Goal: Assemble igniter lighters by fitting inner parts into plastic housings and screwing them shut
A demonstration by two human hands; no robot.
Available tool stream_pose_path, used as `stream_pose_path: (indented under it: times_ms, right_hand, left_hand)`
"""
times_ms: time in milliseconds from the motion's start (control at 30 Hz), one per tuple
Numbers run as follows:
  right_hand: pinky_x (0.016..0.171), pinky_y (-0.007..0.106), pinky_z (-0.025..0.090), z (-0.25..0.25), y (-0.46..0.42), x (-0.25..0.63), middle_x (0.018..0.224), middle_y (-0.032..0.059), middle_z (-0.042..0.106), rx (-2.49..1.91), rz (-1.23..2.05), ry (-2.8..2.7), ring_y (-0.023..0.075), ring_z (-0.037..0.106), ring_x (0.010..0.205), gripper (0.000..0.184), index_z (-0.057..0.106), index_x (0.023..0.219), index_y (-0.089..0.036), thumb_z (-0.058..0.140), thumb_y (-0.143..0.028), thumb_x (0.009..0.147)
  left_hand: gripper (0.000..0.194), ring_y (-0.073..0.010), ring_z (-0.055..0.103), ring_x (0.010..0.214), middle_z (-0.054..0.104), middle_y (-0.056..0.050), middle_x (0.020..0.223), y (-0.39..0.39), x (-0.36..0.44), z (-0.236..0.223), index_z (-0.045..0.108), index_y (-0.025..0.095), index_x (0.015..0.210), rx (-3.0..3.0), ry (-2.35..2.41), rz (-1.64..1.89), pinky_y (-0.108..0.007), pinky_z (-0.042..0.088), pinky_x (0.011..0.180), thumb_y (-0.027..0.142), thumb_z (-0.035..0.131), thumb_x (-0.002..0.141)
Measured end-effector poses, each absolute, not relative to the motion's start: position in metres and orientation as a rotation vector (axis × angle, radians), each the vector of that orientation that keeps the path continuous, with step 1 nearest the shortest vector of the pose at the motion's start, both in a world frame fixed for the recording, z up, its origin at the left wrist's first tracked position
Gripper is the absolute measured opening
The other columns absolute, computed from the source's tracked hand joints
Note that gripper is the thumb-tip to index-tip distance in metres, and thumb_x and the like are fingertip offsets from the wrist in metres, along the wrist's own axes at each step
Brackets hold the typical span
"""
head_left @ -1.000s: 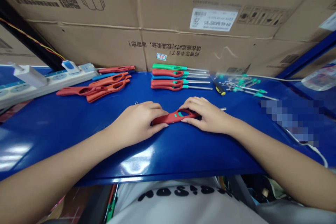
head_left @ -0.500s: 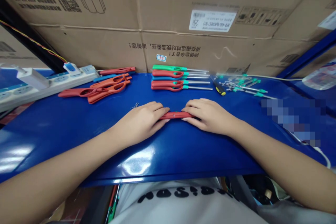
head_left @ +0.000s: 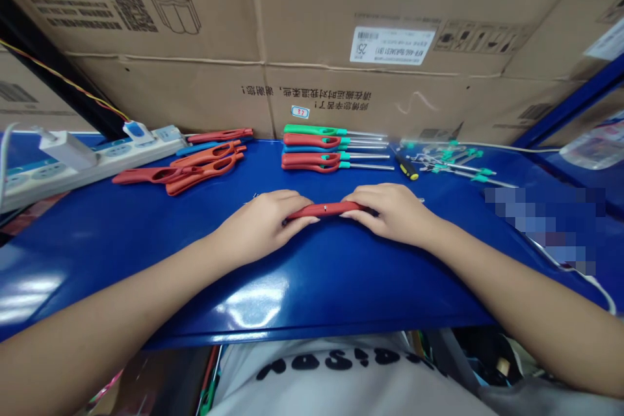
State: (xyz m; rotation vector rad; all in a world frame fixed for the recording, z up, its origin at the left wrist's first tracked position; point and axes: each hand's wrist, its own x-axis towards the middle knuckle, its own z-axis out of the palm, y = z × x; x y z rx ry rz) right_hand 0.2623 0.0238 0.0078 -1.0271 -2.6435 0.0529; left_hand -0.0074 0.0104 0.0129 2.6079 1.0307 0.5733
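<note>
Both hands hold a red long-necked lighter (head_left: pixel 327 209) level above the blue table. My left hand (head_left: pixel 263 222) pinches its left end between thumb and fingers. At the other end, my right hand (head_left: pixel 392 211) is closed round it the same way. A bit of metal peeks out beyond the right fingers, perhaps the lighter's tube. Just behind my hands lies a stack of assembled lighters (head_left: pixel 312 161) in red, green and blue with metal tubes. Left of them are several loose handle shells (head_left: pixel 205 172), red, orange and blue. Tiny metal bits beside my left fingers are mostly hidden.
A black and yellow screwdriver (head_left: pixel 407 168) lies right of the stack, beside metal tubes with green fittings (head_left: pixel 455 159). A white power strip (head_left: pixel 112 157) with plugs runs along the left. A large cardboard box (head_left: pixel 302 32) walls off the back of the blue table (head_left: pixel 322 286).
The lighter has turned slightly in my hands, its right end now a little higher. Both hands keep their hold. The view has shifted slightly.
</note>
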Motion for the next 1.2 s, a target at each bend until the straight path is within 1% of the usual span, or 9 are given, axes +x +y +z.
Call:
stream_pose_path:
  times_ms: [100, 233, 333, 467, 567, 667, 767, 1000, 1200]
  right_hand:
    - [0.07, 0.03, 0.045, 0.007, 0.027, 0.268, 0.095, 0.0042, 0.076, -1.071, 0.047, -2.598, 0.02, 0.07, 0.083, 0.027, 0.072, 0.104, -0.02, 0.056, -0.04, 0.099]
    - [0.067, 0.03, 0.047, 0.007, 0.027, 0.27, 0.092, 0.0046, 0.076, -1.106, 0.026, -2.569, 0.0205, 0.07, 0.079, 0.027, 0.073, 0.099, -0.02, 0.057, -0.042, 0.098]
    - [0.072, 0.031, 0.05, 0.009, 0.028, 0.27, 0.103, 0.0069, 0.075, -1.073, 0.037, -2.549, 0.0215, 0.07, 0.088, 0.029, 0.069, 0.113, -0.019, 0.058, -0.041, 0.097]
    - [0.086, 0.04, 0.052, 0.011, 0.027, 0.269, 0.123, 0.0142, 0.068, -0.926, -0.105, -2.613, 0.0283, 0.066, 0.108, 0.05, 0.058, 0.135, -0.017, 0.063, -0.045, 0.094]
    - [0.081, 0.039, 0.053, 0.01, 0.024, 0.267, 0.118, 0.013, 0.071, -0.862, -0.135, -2.627, 0.026, 0.068, 0.102, 0.037, 0.063, 0.129, -0.017, 0.054, -0.039, 0.1]
    - [0.079, 0.034, 0.055, 0.008, 0.02, 0.264, 0.111, 0.0109, 0.073, -0.826, -0.016, -2.563, 0.0213, 0.07, 0.098, 0.031, 0.065, 0.123, -0.017, 0.048, -0.033, 0.103]
    - [0.08, 0.032, 0.056, 0.007, 0.017, 0.263, 0.112, 0.0105, 0.073, -0.777, 0.049, -2.493, 0.0196, 0.07, 0.098, 0.027, 0.065, 0.121, -0.016, 0.05, -0.028, 0.102]
    - [0.08, 0.028, 0.054, 0.006, 0.012, 0.258, 0.098, 0.0058, 0.074, -0.679, 0.35, -2.341, 0.0153, 0.069, 0.089, 0.013, 0.07, 0.104, -0.018, 0.06, -0.023, 0.097]
    - [0.079, 0.031, 0.053, 0.01, 0.012, 0.256, 0.097, 0.0052, 0.074, -0.747, 0.376, -2.347, 0.0172, 0.068, 0.088, 0.015, 0.069, 0.101, -0.021, 0.057, -0.029, 0.099]
  left_hand:
    - [0.029, -0.0184, 0.068, 0.093, 0.074, -0.003, 0.106, 0.015, -0.01, 0.013, 0.069, 0.021, 0.115, 2.561, 1.025, 0.716, -0.029, 0.05, 0.082, 0.041, 0.059, 0.098]
    - [0.029, -0.0193, 0.067, 0.091, 0.074, -0.006, 0.102, 0.02, -0.013, 0.011, 0.069, 0.017, 0.109, 2.515, 1.023, 0.744, -0.03, 0.05, 0.083, 0.04, 0.054, 0.1]
    - [0.035, -0.0164, 0.064, 0.072, 0.071, -0.004, 0.082, 0.024, -0.011, 0.007, 0.069, 0.015, 0.092, 2.23, 1.089, 0.743, -0.028, 0.05, 0.069, 0.045, 0.051, 0.099]
    - [0.045, -0.0111, 0.05, 0.047, 0.059, -0.001, 0.058, 0.027, -0.003, 0.004, 0.062, 0.015, 0.071, 1.644, 1.108, 0.661, -0.023, 0.041, 0.047, 0.05, 0.05, 0.096]
    - [0.039, -0.0118, 0.051, 0.047, 0.061, -0.002, 0.061, 0.025, 0.001, 0.006, 0.066, 0.015, 0.087, 1.512, 1.058, 0.663, -0.023, 0.039, 0.043, 0.045, 0.044, 0.098]
    - [0.036, -0.0132, 0.058, 0.056, 0.067, -0.003, 0.075, 0.019, 0.0, 0.011, 0.068, 0.017, 0.107, 1.64, 1.03, 0.708, -0.024, 0.046, 0.05, 0.046, 0.05, 0.097]
    - [0.029, -0.0152, 0.064, 0.075, 0.072, -0.002, 0.09, 0.011, -0.003, 0.013, 0.072, 0.02, 0.106, 2.083, 0.999, 0.734, -0.026, 0.051, 0.069, 0.044, 0.064, 0.092]
    - [0.027, -0.0148, 0.065, 0.088, 0.07, -0.003, 0.099, 0.009, -0.005, 0.01, 0.069, 0.023, 0.123, 2.472, 0.807, 0.694, -0.026, 0.051, 0.081, 0.032, 0.057, 0.1]
    - [0.03, -0.0185, 0.067, 0.097, 0.071, -0.004, 0.108, 0.009, -0.005, 0.013, 0.066, 0.023, 0.126, 2.545, 0.83, 0.673, -0.03, 0.053, 0.087, 0.036, 0.053, 0.102]
